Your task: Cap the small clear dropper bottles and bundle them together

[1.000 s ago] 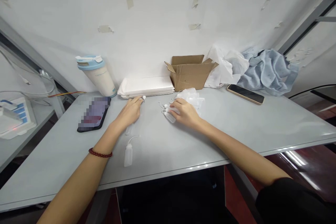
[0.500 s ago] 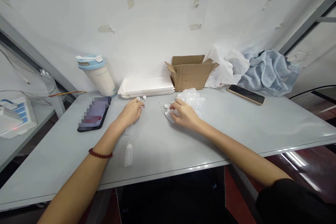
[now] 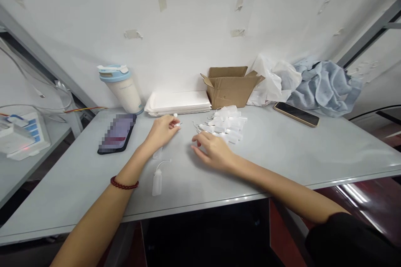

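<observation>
My left hand (image 3: 161, 130) pinches a small white needle-tip cap (image 3: 177, 124) between thumb and fingers, its thin dark tip pointing right. Just behind it stands another small white cap (image 3: 175, 115). Over the table, my right hand (image 3: 213, 151) has its fingers loosely curled and apart, with nothing seen in them. Beyond that hand lies a pile of translucent squeeze bottles (image 3: 230, 122) with thin tips at their left ends. One such bottle (image 3: 157, 184) with a strap lies nearer me, below my left hand. A second bottle (image 3: 157, 153) is partly hidden by my left wrist.
A phone (image 3: 117, 133) and a tilted-looking cup (image 3: 123, 91) are at the left. Along the wall are a stack of white sheets (image 3: 178, 102), an open cardboard box (image 3: 232, 91), a plastic bag (image 3: 272, 79) and blue cloth (image 3: 326, 87). Another phone (image 3: 296, 114) lies right.
My right hand has drawn back from the bottle pile toward me. My left hand has turned and lifted slightly, and the needle-tip cap now shows in its fingers. The view has shifted a little.
</observation>
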Demonstrator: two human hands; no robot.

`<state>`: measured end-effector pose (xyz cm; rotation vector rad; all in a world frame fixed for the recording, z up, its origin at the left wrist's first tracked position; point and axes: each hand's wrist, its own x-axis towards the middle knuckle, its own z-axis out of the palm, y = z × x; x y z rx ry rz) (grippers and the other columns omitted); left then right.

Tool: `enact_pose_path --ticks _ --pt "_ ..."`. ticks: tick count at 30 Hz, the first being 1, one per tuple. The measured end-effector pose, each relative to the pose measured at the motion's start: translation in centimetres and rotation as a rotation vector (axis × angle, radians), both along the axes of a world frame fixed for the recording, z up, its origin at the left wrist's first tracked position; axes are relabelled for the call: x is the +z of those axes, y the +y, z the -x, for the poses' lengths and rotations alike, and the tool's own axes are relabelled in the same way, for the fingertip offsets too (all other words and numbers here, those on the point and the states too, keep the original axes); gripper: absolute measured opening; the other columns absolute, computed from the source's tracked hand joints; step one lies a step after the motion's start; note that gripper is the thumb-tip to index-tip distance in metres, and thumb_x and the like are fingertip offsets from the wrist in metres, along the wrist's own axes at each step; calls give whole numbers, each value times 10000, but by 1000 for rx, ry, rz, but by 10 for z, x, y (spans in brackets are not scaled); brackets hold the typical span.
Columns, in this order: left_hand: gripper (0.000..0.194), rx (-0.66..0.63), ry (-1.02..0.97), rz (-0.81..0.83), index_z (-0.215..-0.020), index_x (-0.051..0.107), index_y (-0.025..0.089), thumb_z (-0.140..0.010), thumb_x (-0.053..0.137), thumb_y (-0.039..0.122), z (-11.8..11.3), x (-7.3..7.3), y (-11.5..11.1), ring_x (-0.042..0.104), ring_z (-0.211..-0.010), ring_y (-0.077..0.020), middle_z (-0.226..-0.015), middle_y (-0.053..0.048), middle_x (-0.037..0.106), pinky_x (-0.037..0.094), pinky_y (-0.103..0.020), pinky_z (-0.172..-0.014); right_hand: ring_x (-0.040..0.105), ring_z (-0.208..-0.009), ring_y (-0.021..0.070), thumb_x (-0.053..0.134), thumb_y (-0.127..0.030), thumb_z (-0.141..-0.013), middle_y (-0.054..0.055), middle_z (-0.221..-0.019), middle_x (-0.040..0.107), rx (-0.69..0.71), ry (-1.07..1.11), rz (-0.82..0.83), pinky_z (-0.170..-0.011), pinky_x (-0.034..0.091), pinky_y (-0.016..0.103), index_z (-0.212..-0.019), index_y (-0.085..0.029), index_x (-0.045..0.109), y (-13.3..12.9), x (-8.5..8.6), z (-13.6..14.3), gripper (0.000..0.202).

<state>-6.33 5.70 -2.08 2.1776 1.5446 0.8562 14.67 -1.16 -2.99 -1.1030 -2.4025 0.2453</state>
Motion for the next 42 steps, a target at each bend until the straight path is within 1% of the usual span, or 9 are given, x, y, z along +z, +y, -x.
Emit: enact_pose_path --ticks 7,15,19,23,27,31,35,38,42 --pt "202 68 -235 38 -828 680 166 -690 681 313 -9 13 -11 653 -794 -205 -856 -57 720 534 -346 -786 640 -740 213 451 -403 -959 114 -936 682 133 -185 229 -597 403 295 -1117 -111 521 -28 6 43 340" --pt "187 99 -303 34 -811 686 162 -686 700 301 -8 13 -11 652 -778 -199 -822 -57 716 529 -343 -773 652 -735 285 351 -677 -898 151 -894 644 154 -296 104 -546 499 371 -1103 -97 497 -49 7 91 633" --pt "198 97 -307 39 -818 687 153 -693 709 305 -9 14 -12 652 -791 -200 -838 -65 718 528 -342 -778 644 -735 260 403 -583 -921 169 -929 625 212 -365 30 -534 511 350 -1069 -79 527 -54 2 99 540" --pt "212 86 -347 66 -816 690 141 -681 722 302 -10 16 -13 657 -796 -203 -839 -74 722 523 -348 -798 632 -759 255 400 -414 -940 168 -953 607 254 -384 -28 -515 504 330 -1067 -66 546 -55 -3 93 398" --pt "268 55 -480 158 -815 693 151 -627 777 323 -10 19 -13 665 -842 -219 -864 -68 732 517 -360 -818 617 -768 249 376 -335 -936 158 -971 591 276 -433 -25 -505 490 322 -1082 -79 540 -52 -3 78 337" --pt "309 102 -645 253 -806 702 155 -579 823 325 -10 23 -16 664 -875 -223 -878 -63 731 510 -356 -831 598 -765 237 386 -303 -928 151 -992 575 253 -458 6 -517 478 322 -1117 -96 515 -43 -3 58 308" --pt "348 69 -819 339 -851 695 140 -586 828 324 -11 26 -18 660 -844 -190 -845 -50 713 488 -356 -873 595 -770 233 413 -199 -897 145 -985 581 186 -449 15 -546 448 308 -1109 -104 515 -28 -9 41 254" --pt "368 46 -863 363 -849 694 138 -578 836 342 -10 26 -17 643 -843 -181 -868 -56 703 486 -345 -832 589 -742 212 378 -157 -918 138 -961 599 114 -342 33 -566 419 296 -1068 -109 524 -16 -15 31 215" --pt "343 16 -833 370 -838 711 151 -582 828 348 -10 26 -18 602 -792 -164 -899 -64 696 465 -308 -710 557 -673 164 367 -224 -946 104 -955 630 54 -4 102 -618 412 284 -1132 -131 489 -1 -20 22 241"
